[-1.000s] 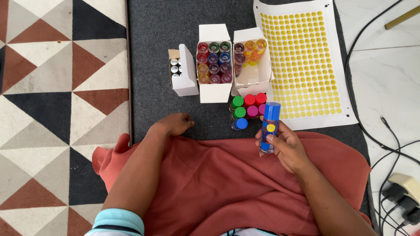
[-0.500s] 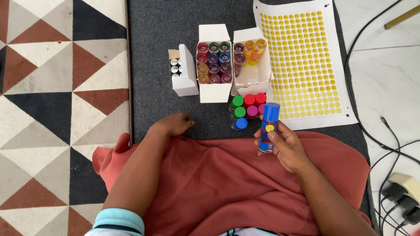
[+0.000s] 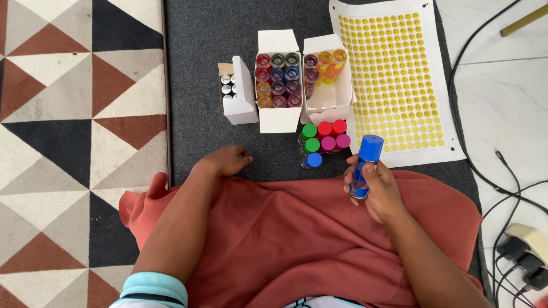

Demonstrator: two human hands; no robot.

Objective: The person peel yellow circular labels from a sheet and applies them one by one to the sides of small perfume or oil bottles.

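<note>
My right hand [image 3: 379, 191] grips a small bottle with a blue cap [image 3: 365, 164], held upright over the edge of a rust-red cloth [image 3: 297, 234]. My left hand [image 3: 225, 161] rests on the dark grey mat [image 3: 200, 68] with fingers loosely curled, holding nothing. Just beyond both hands stands a cluster of capped bottles [image 3: 322, 140] in green, red, pink and blue. Behind them a white open box [image 3: 278, 80] holds several coloured bottles, and a second open box [image 3: 325, 77] holds a few.
A smaller white box [image 3: 237, 91] with silver-topped vials sits to the left. A sheet of yellow round stickers [image 3: 394, 74] lies on the right. Black cables and a power plug [image 3: 522, 251] run along the white floor. A patterned rug [image 3: 74, 114] lies left.
The blue-capped bottle in my right hand has tilted slightly and the yellow sticker on it is no longer seen. My left hand has stayed put.
</note>
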